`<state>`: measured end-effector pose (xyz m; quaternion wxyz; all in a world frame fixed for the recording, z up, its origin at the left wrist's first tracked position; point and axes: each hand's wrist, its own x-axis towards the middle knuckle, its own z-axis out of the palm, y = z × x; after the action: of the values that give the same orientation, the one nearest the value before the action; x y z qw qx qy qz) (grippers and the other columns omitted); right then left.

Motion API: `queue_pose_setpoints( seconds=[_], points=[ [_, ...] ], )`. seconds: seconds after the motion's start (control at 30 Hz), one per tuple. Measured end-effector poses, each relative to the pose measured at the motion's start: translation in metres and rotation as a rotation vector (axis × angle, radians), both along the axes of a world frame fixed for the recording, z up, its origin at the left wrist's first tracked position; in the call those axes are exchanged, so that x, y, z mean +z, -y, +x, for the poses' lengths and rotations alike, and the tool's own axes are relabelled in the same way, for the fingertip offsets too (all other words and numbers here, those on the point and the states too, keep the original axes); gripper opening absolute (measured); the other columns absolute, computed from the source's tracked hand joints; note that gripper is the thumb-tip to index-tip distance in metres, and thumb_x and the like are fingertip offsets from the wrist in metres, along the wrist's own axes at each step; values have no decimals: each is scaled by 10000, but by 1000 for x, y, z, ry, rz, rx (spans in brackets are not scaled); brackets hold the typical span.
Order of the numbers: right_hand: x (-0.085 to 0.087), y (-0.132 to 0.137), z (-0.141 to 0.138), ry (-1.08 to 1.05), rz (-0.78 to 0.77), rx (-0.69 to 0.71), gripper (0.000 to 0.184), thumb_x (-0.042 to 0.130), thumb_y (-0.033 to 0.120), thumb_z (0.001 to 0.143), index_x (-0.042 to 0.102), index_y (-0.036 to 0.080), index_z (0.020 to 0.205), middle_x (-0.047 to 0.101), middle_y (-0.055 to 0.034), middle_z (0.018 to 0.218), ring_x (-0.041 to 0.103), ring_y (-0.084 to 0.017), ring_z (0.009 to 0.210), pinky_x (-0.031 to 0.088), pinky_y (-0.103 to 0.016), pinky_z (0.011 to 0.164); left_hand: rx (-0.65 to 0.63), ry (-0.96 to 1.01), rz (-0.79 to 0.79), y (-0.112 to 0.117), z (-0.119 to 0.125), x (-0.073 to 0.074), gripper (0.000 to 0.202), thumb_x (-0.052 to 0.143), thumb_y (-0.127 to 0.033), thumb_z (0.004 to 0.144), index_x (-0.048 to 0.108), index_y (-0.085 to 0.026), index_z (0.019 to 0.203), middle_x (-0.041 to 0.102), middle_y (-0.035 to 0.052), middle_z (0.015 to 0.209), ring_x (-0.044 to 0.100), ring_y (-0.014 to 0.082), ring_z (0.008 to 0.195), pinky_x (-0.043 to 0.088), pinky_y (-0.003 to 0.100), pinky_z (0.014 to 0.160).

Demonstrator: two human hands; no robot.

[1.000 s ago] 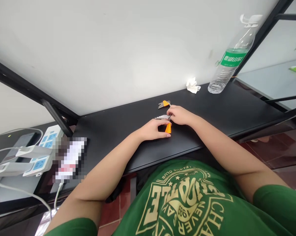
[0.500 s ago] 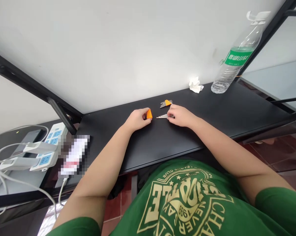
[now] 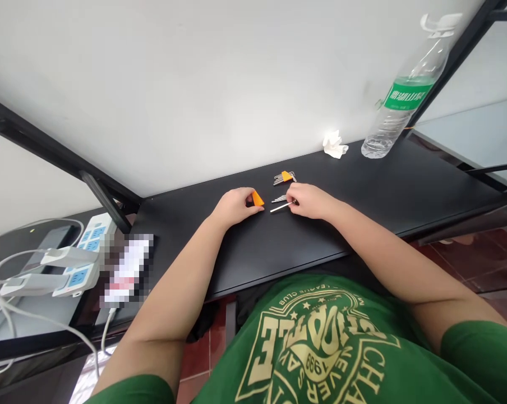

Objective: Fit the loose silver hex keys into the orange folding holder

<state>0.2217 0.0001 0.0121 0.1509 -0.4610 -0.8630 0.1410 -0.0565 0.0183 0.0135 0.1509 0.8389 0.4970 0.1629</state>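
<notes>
My left hand (image 3: 237, 205) is closed on an orange plastic hex key holder (image 3: 257, 198), pinched between thumb and fingers just above the black table. Facing it, my right hand (image 3: 306, 200) pinches a silver hex key (image 3: 281, 207) whose long arm points left toward the holder. Several loose hex keys (image 3: 279, 199) lie beside it, their right ends hidden behind my right fingers. Just beyond them rests a second orange holder (image 3: 286, 176) with several hex keys in it.
A tall clear bottle (image 3: 399, 106) with a green label and a crumpled white tissue (image 3: 334, 145) stand by the wall on the black tabletop (image 3: 253, 258). To the left are a phone (image 3: 129, 269), a power strip (image 3: 87, 252) and white cables (image 3: 47, 317).
One hex key has come apart from the loose group, its tip swinging toward me in my right fingers. The orange holder in my left hand has tilted slightly.
</notes>
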Motion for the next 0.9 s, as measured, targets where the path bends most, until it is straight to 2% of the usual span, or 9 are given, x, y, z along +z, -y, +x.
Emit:
queue_pose_setpoints(
  seconds=[0.13, 0.2, 0.53, 0.7, 0.73, 0.8, 0.83, 0.9],
  points=[
    [-2, -3, 4, -234, 54, 47, 79, 583, 203, 938, 638, 204, 881, 645, -48, 901, 588, -187, 788, 435, -297, 736, -15, 8, 1, 4, 2, 4, 303, 760, -497, 801, 696, -239, 945, 701, 7, 860, 593, 177, 711, 422, 305, 656],
    [-1, -3, 4, -286, 91, 81, 118, 552, 212, 959, 643, 210, 883, 642, -48, 906, 581, -188, 792, 439, -302, 753, -27, 7, 13, 7, 4, 6, 271, 747, -474, 808, 681, -240, 928, 688, 0, 836, 591, 177, 706, 418, 303, 654],
    [-2, -2, 6, -331, 149, 226, 211, 497, 237, 1023, 699, 226, 964, 676, -79, 1009, 625, -227, 925, 493, -358, 872, -47, -21, 40, 12, 6, 10, 282, 749, -488, 792, 664, -228, 862, 681, 7, 821, 605, 181, 719, 423, 301, 651],
    [-6, -3, 4, -408, 196, 278, 207, 540, 241, 1013, 735, 219, 948, 695, -85, 1014, 645, -224, 895, 517, -376, 841, -88, -33, 55, 17, 10, 14, 279, 739, -493, 812, 664, -228, 854, 691, -7, 821, 620, 173, 732, 431, 292, 664],
    [-6, -1, 1, -438, 175, 273, 182, 573, 246, 997, 737, 219, 925, 701, -80, 999, 648, -221, 883, 522, -376, 830, -105, -37, 77, 19, 13, 15, 272, 736, -488, 818, 668, -227, 861, 696, -8, 823, 627, 173, 738, 433, 295, 670],
    [-4, 3, -6, -535, 26, 217, 100, 660, 269, 948, 726, 217, 893, 700, -59, 926, 649, -209, 810, 536, -364, 758, -130, -42, 153, 24, 17, 16, 267, 729, -478, 828, 679, -224, 897, 707, -2, 835, 643, 181, 753, 447, 308, 706],
    [-2, 5, -10, -608, -106, 169, 71, 708, 284, 915, 711, 216, 896, 686, -41, 868, 638, -194, 740, 534, -346, 685, -134, -40, 201, 26, 20, 15, 272, 725, -474, 834, 685, -222, 928, 711, 4, 844, 651, 187, 762, 459, 319, 739],
    [1, 10, -19, -771, -419, 88, 162, 776, 297, 856, 662, 212, 933, 651, -5, 780, 602, -164, 606, 503, -312, 548, -135, -36, 285, 28, 24, 14, 293, 717, -466, 844, 690, -217, 997, 716, 17, 856, 661, 202, 779, 476, 341, 800]
  ],
)
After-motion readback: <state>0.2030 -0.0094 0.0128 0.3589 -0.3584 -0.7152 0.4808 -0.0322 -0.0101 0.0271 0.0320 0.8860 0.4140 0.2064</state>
